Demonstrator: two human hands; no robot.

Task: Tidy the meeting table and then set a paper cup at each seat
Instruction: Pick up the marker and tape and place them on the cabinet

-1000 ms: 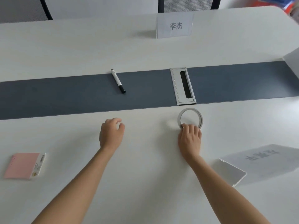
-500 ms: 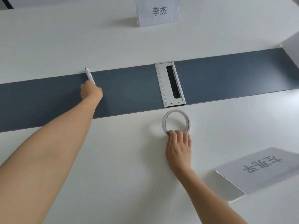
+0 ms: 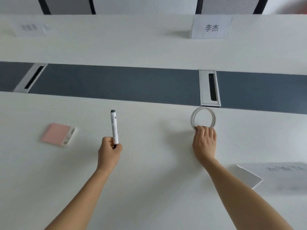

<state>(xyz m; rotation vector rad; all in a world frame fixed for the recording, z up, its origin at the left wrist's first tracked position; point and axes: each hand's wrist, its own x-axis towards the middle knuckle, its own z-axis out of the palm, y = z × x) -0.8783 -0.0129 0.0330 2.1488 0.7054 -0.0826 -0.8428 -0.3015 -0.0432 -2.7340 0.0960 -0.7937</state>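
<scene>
My left hand (image 3: 109, 151) grips the lower end of a white marker pen (image 3: 114, 126), which points away from me over the white table (image 3: 149, 188); its dark cap is at the far end. My right hand (image 3: 205, 143) rests its fingertips on the near rim of a white tape ring (image 3: 211, 113) lying flat on the table, just in front of the grey strip. A pink sticky-note pad (image 3: 57, 134) lies to the left of the pen. No paper cup is in view.
A dark grey strip (image 3: 124, 83) crosses the table with two metal cable hatches (image 3: 209, 87) (image 3: 30, 78). Name cards stand at the far side (image 3: 211, 28) (image 3: 29, 28), and one lies near right (image 3: 272, 175). Chair backs (image 3: 227, 4) are beyond the table.
My left hand took the marker off the grey strip and drew it back toward me over the white surface. My right hand stayed on the tape ring. The view shifted left.
</scene>
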